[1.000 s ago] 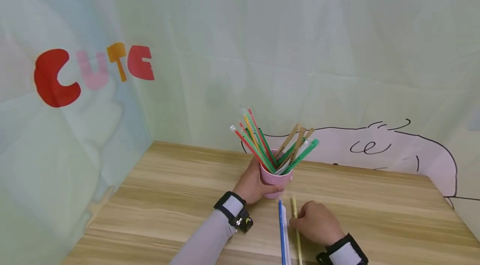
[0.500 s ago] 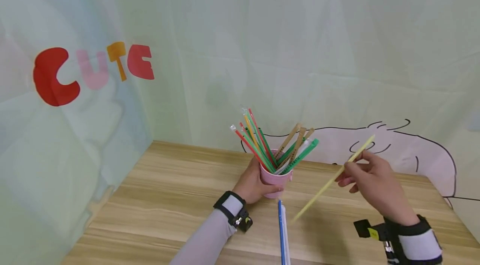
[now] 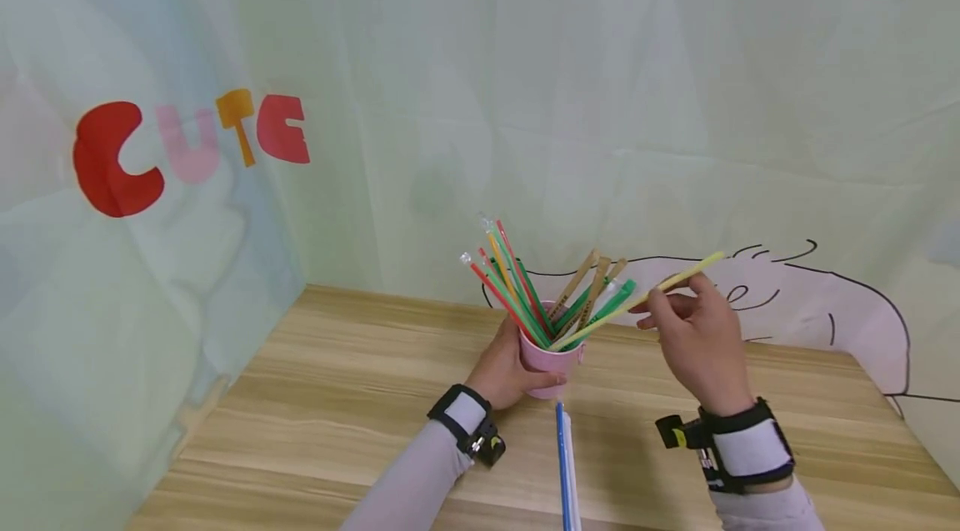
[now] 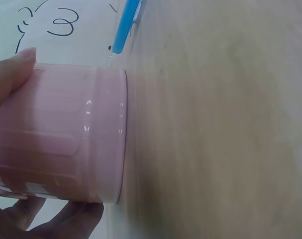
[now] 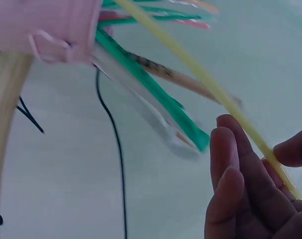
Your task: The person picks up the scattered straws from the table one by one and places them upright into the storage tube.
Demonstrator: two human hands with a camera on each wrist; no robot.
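Note:
My left hand [image 3: 504, 366] grips a small pink bucket [image 3: 546, 361] around its side, thumb across the front. Red, green and orange straws [image 3: 517, 285] lean left out of the bucket, while brown and green wrapped straws [image 3: 588, 302] lean right. Between thumb and fingers, my right hand [image 3: 701, 331] pinches a yellow straw [image 3: 678, 274] near its upper end. Tilted, the yellow straw's lower end overlaps the bucket's rim in the head view. From the right wrist, the same straw [image 5: 200, 74] slants across the bucket's mouth, in front of the wrapped straws.
A blue straw [image 3: 562, 464] and a white straw [image 3: 573, 464] lie side by side on the wooden table [image 3: 337, 423], in front of the bucket. Behind the table hangs a pale printed cloth [image 3: 450, 97] with cartoon lines and coloured letters.
My right hand picked the yellow straw up off the table, raised it to the right, then brought it left to the bucket's mouth. My left hand stays on the bucket.

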